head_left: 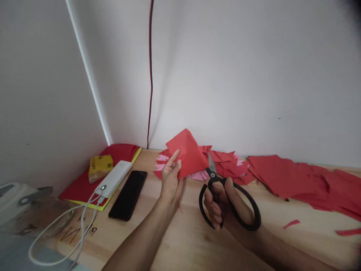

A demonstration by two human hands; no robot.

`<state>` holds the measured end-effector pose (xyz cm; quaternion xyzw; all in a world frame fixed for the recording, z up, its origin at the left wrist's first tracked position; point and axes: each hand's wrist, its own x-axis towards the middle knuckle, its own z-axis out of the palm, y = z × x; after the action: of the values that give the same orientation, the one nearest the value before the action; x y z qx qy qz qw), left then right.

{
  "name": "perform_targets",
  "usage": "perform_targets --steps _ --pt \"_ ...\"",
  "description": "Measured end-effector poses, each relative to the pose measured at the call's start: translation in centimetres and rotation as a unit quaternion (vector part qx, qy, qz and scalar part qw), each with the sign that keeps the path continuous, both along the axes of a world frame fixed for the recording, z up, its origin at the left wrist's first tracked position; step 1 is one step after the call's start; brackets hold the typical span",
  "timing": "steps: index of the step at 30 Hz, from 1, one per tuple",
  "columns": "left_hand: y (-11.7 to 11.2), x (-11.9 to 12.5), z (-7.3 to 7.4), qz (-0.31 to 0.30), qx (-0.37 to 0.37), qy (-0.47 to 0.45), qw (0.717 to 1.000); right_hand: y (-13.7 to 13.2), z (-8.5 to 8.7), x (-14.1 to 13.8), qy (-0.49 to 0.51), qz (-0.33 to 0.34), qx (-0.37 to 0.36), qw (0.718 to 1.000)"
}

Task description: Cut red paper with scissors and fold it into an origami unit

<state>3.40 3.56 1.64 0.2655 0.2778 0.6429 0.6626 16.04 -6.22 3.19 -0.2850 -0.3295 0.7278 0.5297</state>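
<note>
Between the thumb and fingers of my left hand [170,177] is a folded piece of red paper [189,152], held up above the table with one corner pointing right. My right hand [218,205] grips a pair of scissors [212,174] by its large black loop handles. The blades point up, with their tips beside the paper's right corner; whether they touch it I cannot tell. Behind both hands lies a heap of red and pink paper pieces with jagged edges [225,162], partly hidden by the held paper.
Red paper sheets [299,180] are spread along the wall at right, with a red scrap [291,223] nearby. At left are a black phone [128,195], a white power bank [115,177] with cables, a yellow packet [100,167] and red sheets [76,186]. A cord [150,75] hangs down the wall.
</note>
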Motion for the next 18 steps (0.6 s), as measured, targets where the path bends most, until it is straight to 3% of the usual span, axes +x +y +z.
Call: perform_targets --steps 5,18 --pt "0.10 -0.09 -0.22 0.003 0.010 0.010 1.000 0.17 -0.26 -0.07 -0.033 -0.023 0.000 0.999" --pt "0.65 -0.48 -0.64 -0.004 0.036 0.023 0.999 0.34 -0.79 0.16 -0.008 -0.002 -0.025 1.000"
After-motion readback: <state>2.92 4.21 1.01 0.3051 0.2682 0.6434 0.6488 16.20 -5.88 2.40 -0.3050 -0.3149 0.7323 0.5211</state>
